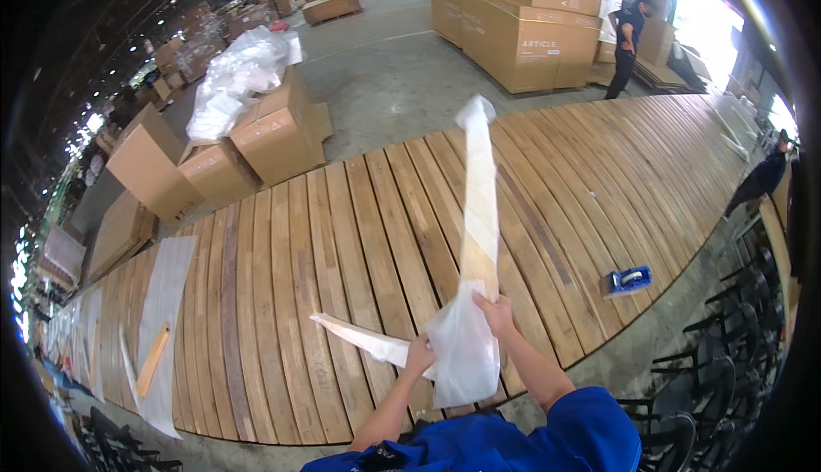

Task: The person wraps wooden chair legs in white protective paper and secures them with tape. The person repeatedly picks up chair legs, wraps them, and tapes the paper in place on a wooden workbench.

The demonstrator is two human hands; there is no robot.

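Note:
A long wooden piece [481,265], bare over a short stretch, lies lengthwise across the slatted table. White foam covers its far part, bunched at the far tip. Around its near end sits a loose white foam sheet [464,344]. My right hand [493,314] is closed on the right edge of this sheet, by the wood. My left hand [419,354] grips the sheet's left side, fingers partly hidden. Beside the left hand, a narrower foam-wrapped arm [363,337] reaches out leftward; whether it joins the long piece I cannot tell.
A blue tape dispenser [629,280] rests on the slatted table [282,318] at right. Farther left lie another foam sheet [167,280] and a wooden piece [154,359]. Cardboard boxes [278,126] stand beyond the table, dark chairs [710,378] at near right. A person [629,40] stands behind.

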